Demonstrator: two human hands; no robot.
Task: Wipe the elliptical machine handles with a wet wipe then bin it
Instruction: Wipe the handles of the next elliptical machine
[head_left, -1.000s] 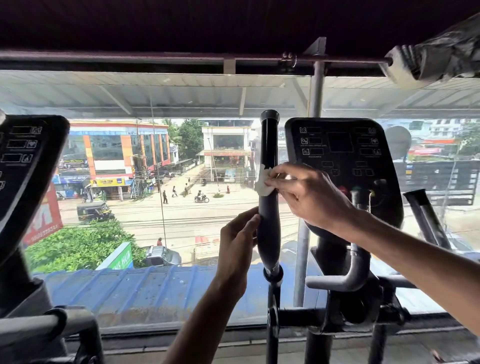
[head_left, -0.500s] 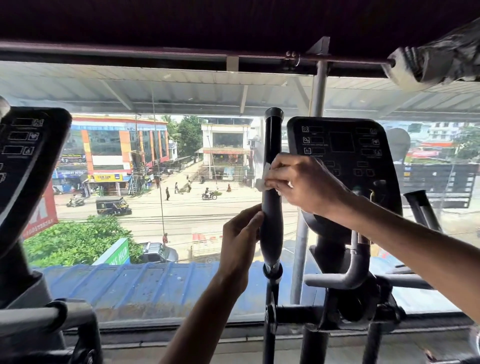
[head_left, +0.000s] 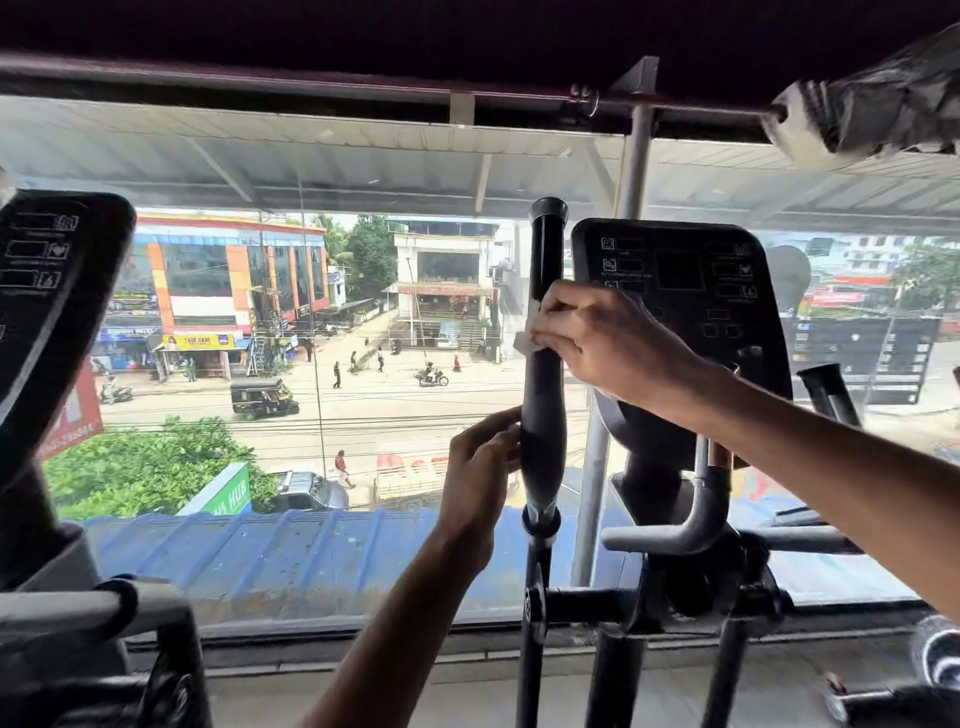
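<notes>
The left hand (head_left: 480, 467), at 6 o'clock, has its grip closed loosely on the low part of the left handle (head_left: 543, 415). Above it, the right hand (head_left: 608, 348) pinches the wet wipe (head_left: 525, 340) against the handle's middle. The right handle (head_left: 831, 392), at 3 o'clock, looks untouched, so I think wiping and binning are left.

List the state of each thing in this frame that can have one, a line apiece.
Left handle: upright, gripped by both hands.
Wet wipe: crumpled, pressed against the handle's upper part.
Right hand: closed on the wipe.
Left hand: steadying the handle lower down, fingers touching it.
Console: screen dark.
Right handle: untouched.
</notes>
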